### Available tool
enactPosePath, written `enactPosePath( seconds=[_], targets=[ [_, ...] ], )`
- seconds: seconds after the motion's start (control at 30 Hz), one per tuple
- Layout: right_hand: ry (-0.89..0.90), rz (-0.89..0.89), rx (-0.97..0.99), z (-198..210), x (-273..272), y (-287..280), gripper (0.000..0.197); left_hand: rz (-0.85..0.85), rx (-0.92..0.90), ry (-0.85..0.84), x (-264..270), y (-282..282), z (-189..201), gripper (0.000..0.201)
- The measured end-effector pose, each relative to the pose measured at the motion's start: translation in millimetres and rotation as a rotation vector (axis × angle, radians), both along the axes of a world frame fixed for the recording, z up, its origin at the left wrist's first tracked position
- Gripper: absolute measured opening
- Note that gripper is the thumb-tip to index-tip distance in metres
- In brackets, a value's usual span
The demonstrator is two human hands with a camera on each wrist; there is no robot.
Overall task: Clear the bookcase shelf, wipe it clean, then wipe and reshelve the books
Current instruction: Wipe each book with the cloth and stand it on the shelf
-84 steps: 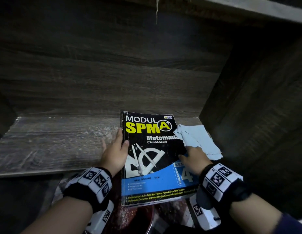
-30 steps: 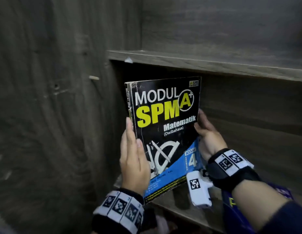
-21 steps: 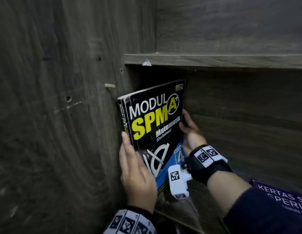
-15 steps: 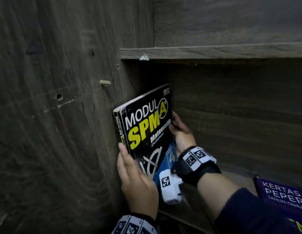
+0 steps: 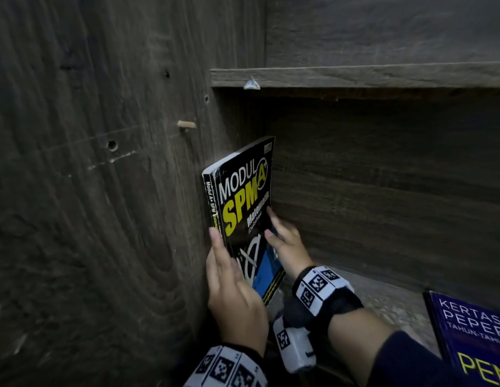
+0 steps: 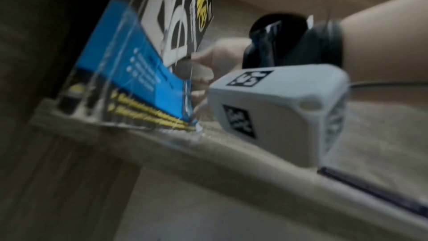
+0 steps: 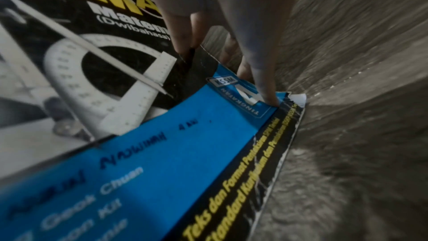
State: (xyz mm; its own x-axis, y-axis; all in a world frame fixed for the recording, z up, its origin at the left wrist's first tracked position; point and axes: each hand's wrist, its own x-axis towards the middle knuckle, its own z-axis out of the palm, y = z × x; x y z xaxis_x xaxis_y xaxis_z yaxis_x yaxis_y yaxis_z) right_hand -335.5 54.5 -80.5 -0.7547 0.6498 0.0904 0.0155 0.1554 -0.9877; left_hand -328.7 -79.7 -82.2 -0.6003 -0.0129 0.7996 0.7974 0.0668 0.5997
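Reshelving step, judged from the frames: black "Modul SPM A+ Matematik" workbook (image 5: 244, 208) stood nearly upright at the far left end of the shelf (image 5: 383, 300), spine outward, back cover close against the bookcase side panel (image 5: 103, 191), top leaning slightly toward it. Bottom edge down on the shelf board, seen in the left wrist view (image 6: 148, 116).

Left hand (image 5: 232, 289) laid along the spine side, fingers mostly straight, thumb across the lower front cover: a light steadying hold, not a clamp. Right hand (image 5: 285, 241) at the fore-edge, thumb on the cover, fingers tucked behind; pinching the free edge, as the right wrist view shows (image 7: 231, 43).

Likely handling: a thin softcover, light, floppy, glossy cover a little slick, lower corner already torn and curled (image 7: 296, 98). Best taken at the spine and mid fore-edge, never by that frayed corner. Alone on the shelf, apt to slump or slide flat unless left leaning on the panel.

A purple "Kertas Peperiksaan" book (image 5: 472, 336) lying at the right, well apart. Upper shelf edge (image 5: 355, 78) above, a wooden dowel (image 5: 186, 124) sticking out of the panel.
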Motion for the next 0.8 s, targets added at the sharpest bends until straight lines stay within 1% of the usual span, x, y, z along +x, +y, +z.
enactPosePath(
  seconds=[0.1, 0.2, 0.3, 0.37, 0.43, 0.5, 0.53, 0.6, 0.67, 0.8],
  targets=[
    [0.035, -0.001, 0.0, 7, -3, -7, 0.045, -0.005, -0.007, 0.005, -5, 2, -2, 0.059],
    [0.027, 0.015, 0.002, 7, -8, -8, 0.045, -0.036, -0.016, 0.0, -7, 1, -2, 0.052],
    [-0.029, -0.013, 0.015, 1, -8, -11, 0.047, -0.077, -0.011, 0.006, -4, -4, 1, 0.055],
    [-0.067, -0.065, 0.029, -6, -4, -15, 0.048, -0.072, -0.019, -0.015, -2, -7, 1, 0.06],
    [-0.103, -0.126, 0.03, -14, 3, -20, 0.045, -0.058, -0.052, -0.09, 5, -12, -3, 0.059],
    [-0.137, -0.154, 0.01, -22, 8, -28, 0.044, -0.057, -0.101, -0.155, 14, -20, -15, 0.06],
    [-0.137, -0.128, -0.007, -26, 9, -32, 0.045, -0.052, -0.129, -0.164, 18, -22, -23, 0.065],
    [-0.136, -0.029, -0.03, -32, 7, -37, 0.049, -0.031, -0.192, -0.177, 21, -26, -34, 0.085],
    [-0.165, 0.041, -0.016, -29, 3, -39, 0.052, -0.03, -0.215, -0.189, 18, -26, -37, 0.095],
    [-0.147, 0.049, -0.046, -23, -2, -38, 0.053, -0.024, -0.213, -0.263, 15, -23, -33, 0.112]
  ],
)
